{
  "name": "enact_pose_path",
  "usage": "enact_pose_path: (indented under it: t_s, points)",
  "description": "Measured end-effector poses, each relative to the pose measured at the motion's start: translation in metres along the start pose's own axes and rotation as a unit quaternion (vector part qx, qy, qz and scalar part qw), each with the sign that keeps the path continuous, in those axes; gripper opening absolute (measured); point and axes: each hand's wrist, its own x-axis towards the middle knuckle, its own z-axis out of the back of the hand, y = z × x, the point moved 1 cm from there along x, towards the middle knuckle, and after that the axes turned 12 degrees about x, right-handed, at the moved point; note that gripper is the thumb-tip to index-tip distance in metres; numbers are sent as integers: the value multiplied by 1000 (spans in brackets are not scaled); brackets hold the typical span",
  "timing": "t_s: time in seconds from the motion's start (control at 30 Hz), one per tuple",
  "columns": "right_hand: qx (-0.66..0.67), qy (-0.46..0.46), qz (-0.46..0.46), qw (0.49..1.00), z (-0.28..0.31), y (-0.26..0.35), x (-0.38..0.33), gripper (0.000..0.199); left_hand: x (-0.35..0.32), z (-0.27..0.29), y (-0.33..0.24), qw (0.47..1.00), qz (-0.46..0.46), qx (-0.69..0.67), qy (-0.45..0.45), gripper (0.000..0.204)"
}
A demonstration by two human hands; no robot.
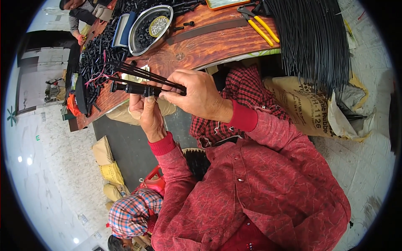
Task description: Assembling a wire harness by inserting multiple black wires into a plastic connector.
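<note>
Head view, largest to smallest: we see a curved wooden table [197,50] carrying a sheaf of long black rods [314,37] at its right end, a heap of small black parts [98,54] at its left, a metal bowl [138,42] and yellow-handled pliers [261,27]. Before the table edge, the right hand [199,98] is closed from above on a bundle of thin black rods [142,75], pinching their near ends; the rods fan leftward beyond the fingers. Just below, the left hand [146,113] grips a short black tube [134,88] from beneath, thumb and fingers closed around it, touching the bundle's pinched end
</note>
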Motion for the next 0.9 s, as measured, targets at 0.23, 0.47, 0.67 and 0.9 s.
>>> enact_pose_path:
  t_s: [0.23, 0.47, 0.67, 0.9]
  points:
    - [27, -6, 29, 999, 2, -2, 2, 18, 1, -5, -4, 999, 4, 22, -44, 52]
    - [318, 145, -160, 923, 12, -15, 3, 16, 1, -2, -8, 1000, 17, 25, -2, 52]
    - [380, 169, -173, 893, 13, -13, 2, 28, 2, -6, -11, 1000, 19, -5, -10, 44]
    - [424, 139, -213, 869, 13, -11, 9, 37, 6, -5, -11, 1000, 12, -19, 10, 41]
